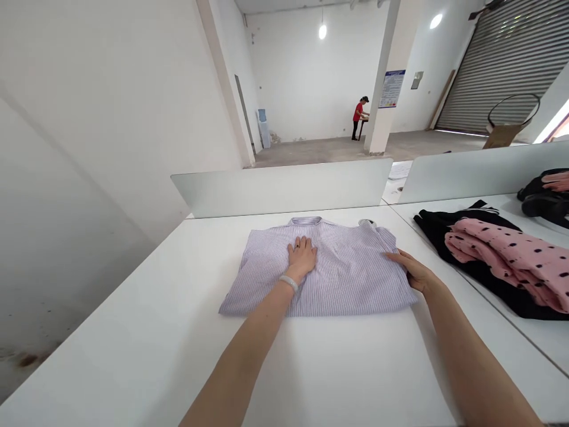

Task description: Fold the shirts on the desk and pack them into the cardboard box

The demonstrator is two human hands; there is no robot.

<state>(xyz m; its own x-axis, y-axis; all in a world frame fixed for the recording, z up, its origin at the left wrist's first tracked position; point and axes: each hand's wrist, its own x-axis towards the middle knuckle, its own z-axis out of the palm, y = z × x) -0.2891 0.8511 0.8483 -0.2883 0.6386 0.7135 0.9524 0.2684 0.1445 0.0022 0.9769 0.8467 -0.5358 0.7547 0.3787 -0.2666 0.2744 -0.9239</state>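
Observation:
A folded shirt with thin purple and white stripes (342,279) lies flat on the white table (155,332), its collar toward the far edge. My left hand (301,258) rests palm down on the upper middle of the shirt, fingers stretched out; a ring and a pale bracelet show on it. My right hand (411,268) lies at the shirt's right edge, fingers extended flat against the fabric. Neither hand holds anything.
A grey divider panel (284,187) stands behind the shirt. On the neighbouring table to the right lie a pink dotted garment (511,255) over black clothing (448,228). A white wall runs along the left. Far off, a person in red (359,117) stands by a pillar.

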